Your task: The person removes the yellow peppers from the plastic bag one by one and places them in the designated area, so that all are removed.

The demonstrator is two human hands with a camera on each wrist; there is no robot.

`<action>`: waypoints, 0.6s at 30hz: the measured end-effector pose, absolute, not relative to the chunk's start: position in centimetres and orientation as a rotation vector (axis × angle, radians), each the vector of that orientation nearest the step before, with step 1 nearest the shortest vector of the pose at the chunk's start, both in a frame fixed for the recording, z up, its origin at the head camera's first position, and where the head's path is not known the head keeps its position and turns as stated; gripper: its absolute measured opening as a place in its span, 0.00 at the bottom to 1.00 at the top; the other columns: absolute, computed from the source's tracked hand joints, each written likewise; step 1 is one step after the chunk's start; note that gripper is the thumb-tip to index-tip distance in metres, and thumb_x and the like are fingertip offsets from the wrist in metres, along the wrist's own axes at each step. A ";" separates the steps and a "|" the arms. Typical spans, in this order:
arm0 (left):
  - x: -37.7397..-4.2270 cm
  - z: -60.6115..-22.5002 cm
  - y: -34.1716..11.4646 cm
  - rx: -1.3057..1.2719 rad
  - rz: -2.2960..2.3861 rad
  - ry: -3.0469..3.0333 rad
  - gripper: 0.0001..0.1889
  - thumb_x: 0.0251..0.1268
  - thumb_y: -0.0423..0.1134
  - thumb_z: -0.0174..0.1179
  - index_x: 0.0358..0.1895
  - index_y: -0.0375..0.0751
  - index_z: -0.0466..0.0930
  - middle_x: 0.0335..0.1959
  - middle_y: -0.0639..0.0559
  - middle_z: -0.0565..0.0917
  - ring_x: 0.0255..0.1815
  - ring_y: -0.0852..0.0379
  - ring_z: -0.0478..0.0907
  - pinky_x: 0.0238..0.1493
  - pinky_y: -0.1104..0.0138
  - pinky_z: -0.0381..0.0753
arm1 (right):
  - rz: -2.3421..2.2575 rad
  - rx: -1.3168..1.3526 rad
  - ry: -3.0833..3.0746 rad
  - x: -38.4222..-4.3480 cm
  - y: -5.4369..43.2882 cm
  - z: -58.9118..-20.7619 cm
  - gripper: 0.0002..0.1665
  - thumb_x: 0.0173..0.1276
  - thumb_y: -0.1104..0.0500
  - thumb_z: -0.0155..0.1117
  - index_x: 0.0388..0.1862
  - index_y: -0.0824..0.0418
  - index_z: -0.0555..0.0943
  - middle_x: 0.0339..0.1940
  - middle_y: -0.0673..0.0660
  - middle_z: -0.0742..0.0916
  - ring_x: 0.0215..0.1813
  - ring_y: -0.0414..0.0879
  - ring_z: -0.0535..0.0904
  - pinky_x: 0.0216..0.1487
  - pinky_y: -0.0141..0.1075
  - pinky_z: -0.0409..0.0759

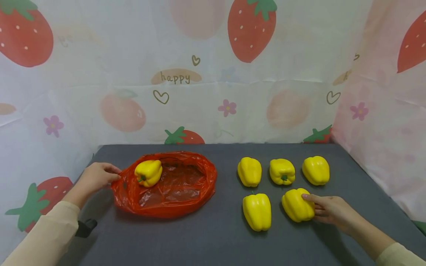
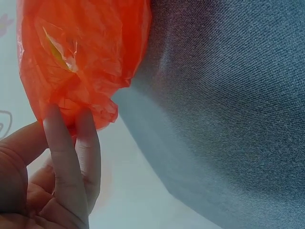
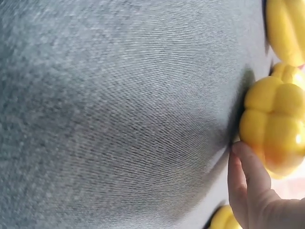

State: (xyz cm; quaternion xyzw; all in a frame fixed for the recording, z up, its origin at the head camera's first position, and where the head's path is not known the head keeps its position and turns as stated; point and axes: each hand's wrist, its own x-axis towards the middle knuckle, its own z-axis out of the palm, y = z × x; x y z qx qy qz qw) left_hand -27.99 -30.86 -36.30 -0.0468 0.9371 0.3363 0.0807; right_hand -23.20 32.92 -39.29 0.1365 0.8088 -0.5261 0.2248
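A red plastic bag (image 1: 169,212) lies on the left of the table with its mouth spread wide. Inside its left part rests one yellow bell pepper (image 1: 148,173). The left hand (image 1: 98,179) pinches the bag's left edge; in the left wrist view the thumb and fingers (image 2: 64,152) meet on the red plastic. At the front right, the right hand (image 1: 332,212) grips another yellow bell pepper (image 1: 298,205) from its right side, thumb on top. The right wrist view shows fingertips (image 3: 243,150) against this bell pepper's lower side.
More yellow bell peppers stand around the right hand: one bell pepper (image 1: 257,212) to its left, and a back row of a left pepper (image 1: 249,172), a middle pepper (image 1: 282,171) and a right pepper (image 1: 316,170). A black object (image 1: 86,228) lies by the left forearm. Printed curtains (image 1: 213,125) enclose the grey table (image 1: 199,244).
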 end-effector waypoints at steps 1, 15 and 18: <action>-28.0 -36.3 -30.9 -0.138 1.006 2.803 0.19 0.69 0.38 0.58 0.55 0.27 0.79 0.49 0.32 0.83 0.40 0.50 0.80 0.44 0.56 0.88 | -1.456 0.371 2.228 -23.2 33.0 -39.3 0.59 0.70 0.34 0.56 0.72 0.85 0.53 0.74 0.80 0.61 0.59 0.52 0.81 0.59 0.47 0.83; -28.1 -36.1 -30.7 -0.134 1.008 2.811 0.19 0.69 0.37 0.59 0.55 0.25 0.79 0.48 0.31 0.83 0.39 0.50 0.80 0.44 0.55 0.88 | -1.464 0.360 2.213 -23.4 33.4 -39.2 0.58 0.71 0.35 0.55 0.72 0.84 0.53 0.75 0.80 0.60 0.53 0.42 0.82 0.57 0.45 0.84; -28.1 -36.0 -30.7 -0.133 1.006 2.814 0.18 0.69 0.37 0.59 0.54 0.25 0.79 0.48 0.31 0.83 0.39 0.51 0.81 0.44 0.55 0.88 | -1.476 0.344 2.194 -23.5 33.5 -39.4 0.57 0.72 0.36 0.54 0.72 0.84 0.53 0.75 0.80 0.61 0.53 0.43 0.82 0.58 0.45 0.84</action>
